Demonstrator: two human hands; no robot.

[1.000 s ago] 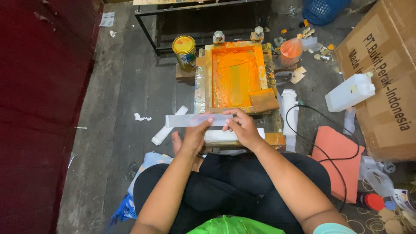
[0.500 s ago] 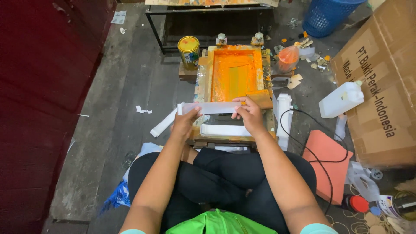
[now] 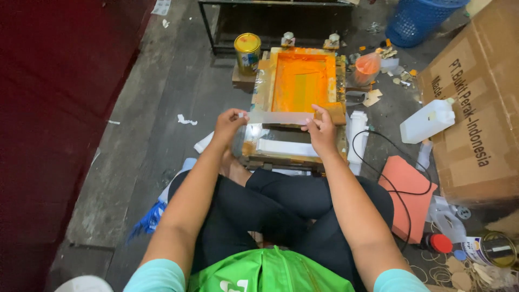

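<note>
Both hands, left (image 3: 230, 125) and right (image 3: 321, 131), still pinch the strip (image 3: 281, 117), now raised over the orange frame (image 3: 303, 81); fingertips partly hidden.

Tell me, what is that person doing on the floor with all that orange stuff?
A person sits cross-legged on the floor, holding a pale strip stretched between the left hand and the right hand. The strip hangs just over the near edge of a wooden frame smeared with orange ink. A yellow-lidded can stands beside the frame.
</note>
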